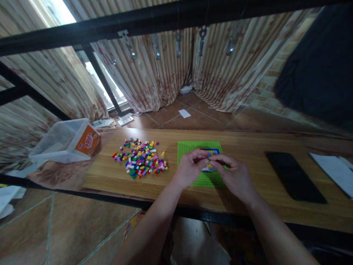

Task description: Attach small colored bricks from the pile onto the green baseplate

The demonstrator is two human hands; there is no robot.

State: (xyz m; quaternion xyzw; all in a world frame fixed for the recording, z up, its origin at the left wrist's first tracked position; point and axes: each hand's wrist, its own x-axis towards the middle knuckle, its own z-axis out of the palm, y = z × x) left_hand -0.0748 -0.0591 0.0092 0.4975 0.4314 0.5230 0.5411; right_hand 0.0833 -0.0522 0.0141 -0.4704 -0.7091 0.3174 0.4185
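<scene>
A green studded baseplate lies on the wooden table. Blue, yellow and white toy bricks form a block on it, partly covered by my hands. My left hand is over the plate's left half, thumb and fingers pinched together. From the right, my right hand meets it with its fingertips also pinched. The two sets of fingertips come together just above the bricks. Whatever lies between them is too small and too covered to make out.
Left of the baseplate spreads a pile of loose coloured bricks. A clear plastic bin with an orange label stands at the far left. On the right lie a black flat slab and white paper. A dark metal bar crosses above the table.
</scene>
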